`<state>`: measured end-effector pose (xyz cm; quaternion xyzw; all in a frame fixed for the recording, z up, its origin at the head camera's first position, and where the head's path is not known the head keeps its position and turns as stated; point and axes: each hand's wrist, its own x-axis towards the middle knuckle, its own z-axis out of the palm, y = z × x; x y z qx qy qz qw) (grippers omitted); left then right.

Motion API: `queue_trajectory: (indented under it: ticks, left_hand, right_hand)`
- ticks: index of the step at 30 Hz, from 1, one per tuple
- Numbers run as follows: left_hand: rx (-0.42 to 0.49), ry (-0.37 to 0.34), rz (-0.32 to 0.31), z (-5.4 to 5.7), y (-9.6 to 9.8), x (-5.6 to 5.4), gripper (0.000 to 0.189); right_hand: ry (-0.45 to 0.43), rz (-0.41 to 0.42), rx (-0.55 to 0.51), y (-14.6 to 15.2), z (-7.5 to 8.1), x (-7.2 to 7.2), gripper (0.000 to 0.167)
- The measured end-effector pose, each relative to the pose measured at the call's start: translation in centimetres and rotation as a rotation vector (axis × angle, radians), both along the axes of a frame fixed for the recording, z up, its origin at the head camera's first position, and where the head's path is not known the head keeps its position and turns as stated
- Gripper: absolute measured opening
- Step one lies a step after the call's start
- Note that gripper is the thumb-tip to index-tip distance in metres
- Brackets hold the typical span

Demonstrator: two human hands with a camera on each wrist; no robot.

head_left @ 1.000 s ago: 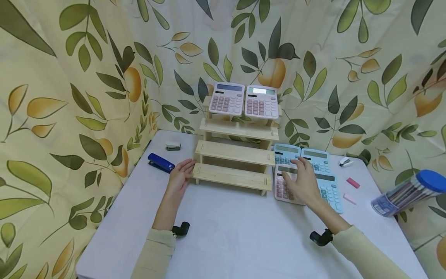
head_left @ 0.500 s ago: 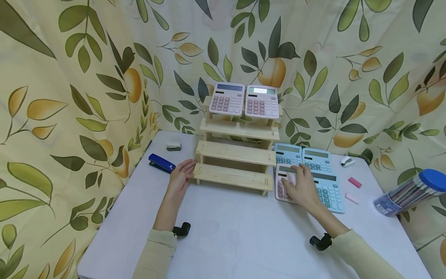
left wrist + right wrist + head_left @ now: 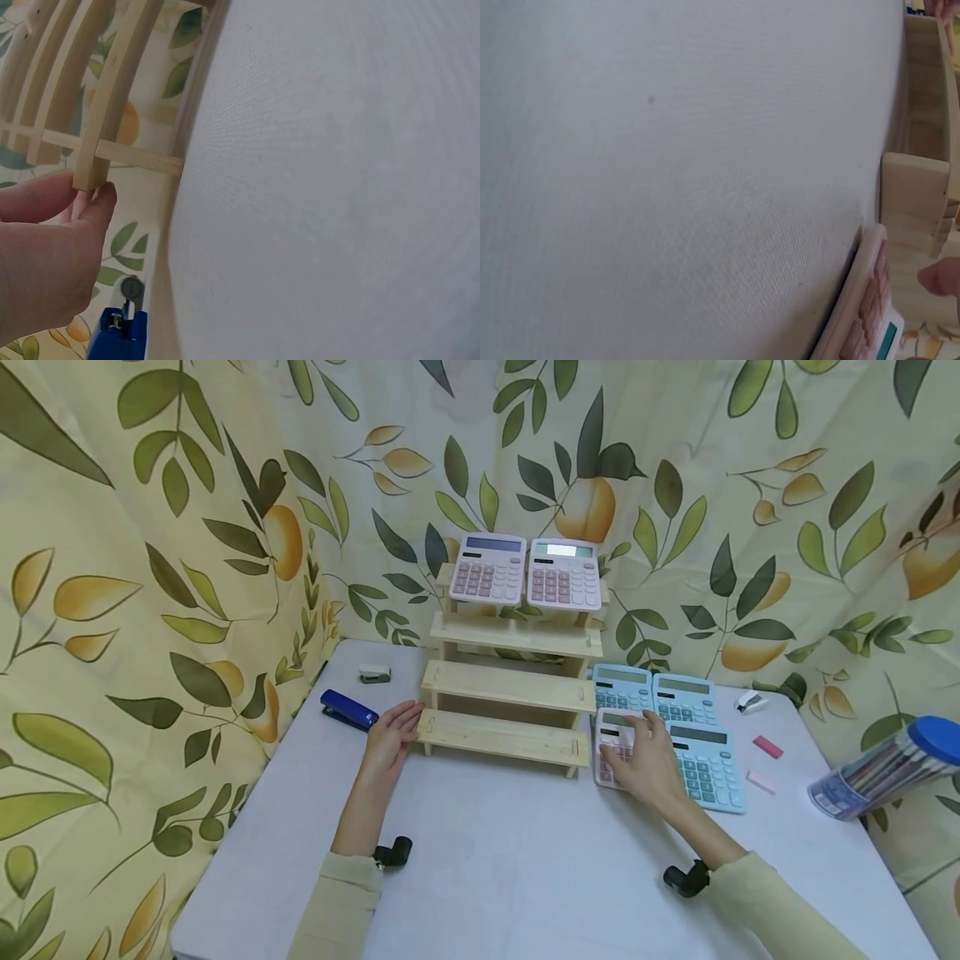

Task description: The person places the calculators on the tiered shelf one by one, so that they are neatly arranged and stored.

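Head view: a pink calculator lies beneath the right hand's fingers

Toward the right edge of the table, the right hand hides part of the pink calculator; whether its fingers touch the keys is unclear, and the key markings are too small to read. At that edge, the blue lid is cropped by the head view. The table's near-right corner lies out of frame. The left wrist view cuts off the blue stapler.
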<state>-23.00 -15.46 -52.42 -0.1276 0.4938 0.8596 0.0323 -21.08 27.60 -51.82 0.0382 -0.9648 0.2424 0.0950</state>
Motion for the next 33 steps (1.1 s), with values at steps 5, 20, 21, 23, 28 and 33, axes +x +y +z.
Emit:
queue_trajectory:
  ticks: [5,20,21,23,28,33]
  left_hand:
    - [-0.007,-0.009,-0.005,0.2,-0.1,0.1,0.067]
    - [0.03,-0.007,0.011,-0.1,-0.3,-0.2,0.069]
    - [0.029,-0.007,0.012,-0.1,-0.3,-0.3,0.07]
    - [0.029,-0.006,0.013,-0.1,-0.4,-0.3,0.07]
    - [0.033,0.006,0.01,-0.2,-0.4,-0.4,0.069]
    - [0.045,0.008,0.011,-0.3,-0.3,-0.4,0.068]
  right_hand:
    - [-0.021,-0.012,0.008,-0.5,0.0,-0.2,0.078]
    - [-0.023,-0.021,0.003,-1.3,-0.4,-0.3,0.086]
    - [-0.021,-0.018,0.0,-1.4,-0.4,-0.4,0.085]
    - [-0.009,-0.011,-0.005,-1.5,-0.4,-0.4,0.085]
    - [0.009,-0.003,0.008,-1.9,-0.8,-0.4,0.088]
    - [-0.024,-0.027,0.04,-2.0,-1.2,0.1,0.093]
